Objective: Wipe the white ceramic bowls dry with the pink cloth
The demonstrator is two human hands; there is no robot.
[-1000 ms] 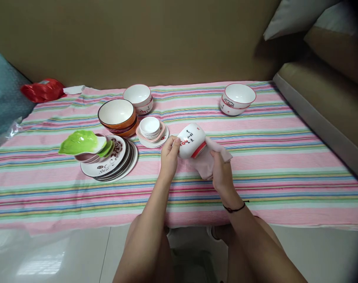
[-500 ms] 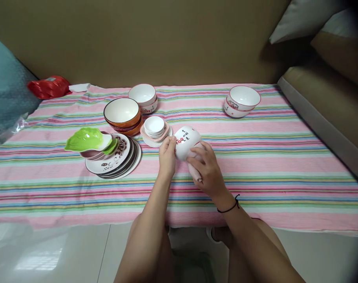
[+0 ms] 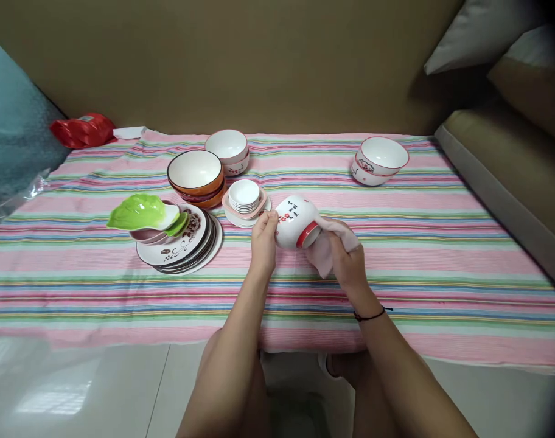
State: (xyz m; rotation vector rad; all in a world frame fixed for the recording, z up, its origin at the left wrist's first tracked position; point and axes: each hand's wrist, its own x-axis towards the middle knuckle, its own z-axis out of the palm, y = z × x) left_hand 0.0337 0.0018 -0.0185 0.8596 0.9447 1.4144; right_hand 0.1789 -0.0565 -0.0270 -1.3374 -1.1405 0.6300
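Note:
My left hand (image 3: pixel 263 240) grips a white bowl (image 3: pixel 294 218) with a red rim and red-and-black markings, held on its side above the striped cloth (image 3: pixel 442 243). My right hand (image 3: pixel 345 264) is closed on a pink rag (image 3: pixel 325 246) pressed against the bowl's rim and opening. A black band circles my right wrist. Both hands hover near the middle of the surface, just right of a stack of small white saucers (image 3: pixel 243 196).
To the left stand stacked patterned plates (image 3: pixel 186 246) with green leaf-shaped dishes (image 3: pixel 140 213), orange bowls (image 3: pixel 196 176) and white bowls (image 3: pixel 226 148). Two nested red-rimmed bowls (image 3: pixel 380 159) sit at the far right. A red bag (image 3: pixel 82 129) lies far left; cushions (image 3: pixel 501 140) flank the right.
My right hand slid the rag from over the bowl's side back to its rim, exposing the red rim again. The bowl stays in my left hand.

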